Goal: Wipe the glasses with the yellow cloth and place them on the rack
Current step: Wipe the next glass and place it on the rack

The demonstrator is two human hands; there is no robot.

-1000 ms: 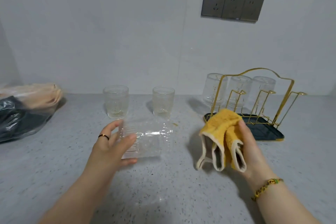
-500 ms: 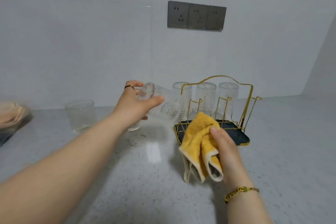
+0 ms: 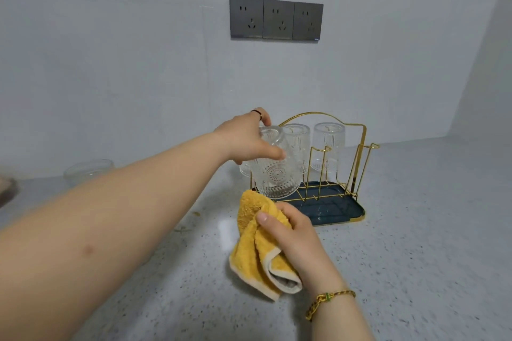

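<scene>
My left hand [image 3: 243, 137] grips a clear patterned glass [image 3: 275, 174], turned upside down over the front left of the gold wire rack [image 3: 357, 163]. The glass's rim hangs just above the rack's dark tray [image 3: 336, 209]. Upside-down glasses stand on the rack's back pegs: one in the middle [image 3: 297, 141], one to the right [image 3: 329, 144], and a third mostly hidden behind the held glass. My right hand [image 3: 293, 241] is closed on the folded yellow cloth [image 3: 255, 246], low in front of the rack above the counter. Another glass [image 3: 88, 171] stands upright at the far left, behind my forearm.
The speckled grey counter [image 3: 415, 257] runs to a white wall with a strip of three grey sockets [image 3: 276, 19]. A wall corner rises at the right. A blurred edge of a bag [image 3: 7, 188] shows at the far left.
My left hand lifted the glass off the counter, carried it right and turned it upside down over the rack. The view swung right. My right hand kept hold of the cloth.
</scene>
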